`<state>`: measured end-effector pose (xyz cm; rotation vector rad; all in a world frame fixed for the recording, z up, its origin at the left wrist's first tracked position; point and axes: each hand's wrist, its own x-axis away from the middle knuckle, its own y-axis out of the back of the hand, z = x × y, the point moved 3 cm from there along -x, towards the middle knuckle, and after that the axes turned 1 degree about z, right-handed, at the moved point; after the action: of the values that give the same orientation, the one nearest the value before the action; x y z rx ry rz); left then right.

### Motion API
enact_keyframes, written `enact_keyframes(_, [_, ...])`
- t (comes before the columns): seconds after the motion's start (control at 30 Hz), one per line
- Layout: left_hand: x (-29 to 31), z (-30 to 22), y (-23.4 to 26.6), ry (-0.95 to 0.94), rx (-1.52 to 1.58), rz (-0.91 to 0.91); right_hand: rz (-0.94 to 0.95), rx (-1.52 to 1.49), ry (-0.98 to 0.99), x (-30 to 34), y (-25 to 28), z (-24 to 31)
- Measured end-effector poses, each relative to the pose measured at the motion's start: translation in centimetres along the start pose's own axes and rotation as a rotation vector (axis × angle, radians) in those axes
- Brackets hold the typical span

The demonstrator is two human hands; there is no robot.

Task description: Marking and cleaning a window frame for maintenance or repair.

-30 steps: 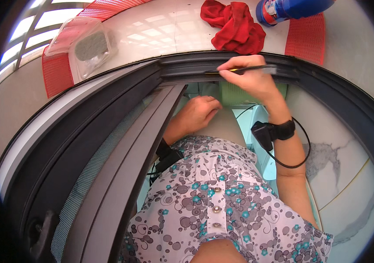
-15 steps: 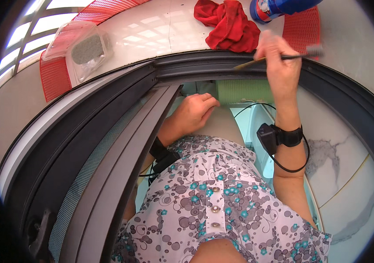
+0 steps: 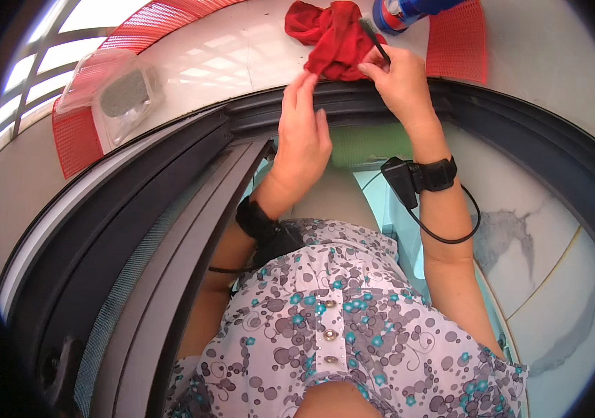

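My right hand (image 3: 400,82) grips a thin dark brush (image 3: 374,38), its bristle end pointing up over the crumpled red cloth (image 3: 332,36). My left hand (image 3: 303,132) is raised, fingers apart and stretched, with the fingertips touching the lower edge of that cloth. Both hands hover above the dark window track (image 3: 255,115). Each wrist carries a black strap with a small device and cable.
A blue spray can (image 3: 405,10) lies just behind the cloth. A clear plastic box (image 3: 112,94) with a grey sponge sits at the left on a red mesh mat (image 3: 78,136). A sliding frame with mesh screen (image 3: 137,279) runs down the left; marble floor at the right.
My right hand lifted the brush off the track and swung it upright toward the cloth. My left hand rose from my lap and reached up to the cloth.
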<state>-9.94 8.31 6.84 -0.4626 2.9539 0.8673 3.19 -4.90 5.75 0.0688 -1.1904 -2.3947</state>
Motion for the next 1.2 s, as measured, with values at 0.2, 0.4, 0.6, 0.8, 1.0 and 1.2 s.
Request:
enact_keyframes(0.2, [-3.5,1.1,-2.2,0.358,0.214,0.117,0.083,-0.729,0.019,0.2,2.1,1.8])
enact_keyframes(0.4, [-4.0,1.3,-1.2,0.383,0.608,-0.166,-0.312,-0.595,0.004,0.0,5.1,1.4])
enact_keyframes(0.6, [-3.9,0.1,0.8,0.27,0.812,-0.377,-0.423,-0.621,-0.012,-0.3,5.4,0.5])
enact_keyframes(0.8, [-2.7,0.3,1.2,0.348,1.038,-0.471,-0.48,-0.589,-0.034,-0.2,5.1,-0.4])
enact_keyframes(1.0, [-2.1,1.4,1.3,0.376,0.886,-0.36,-0.539,-0.419,0.034,0.2,5.9,0.2])
enact_keyframes(1.2, [-1.3,1.4,0.4,0.471,0.85,-0.122,-0.404,-0.54,0.015,2.8,5.9,0.5])
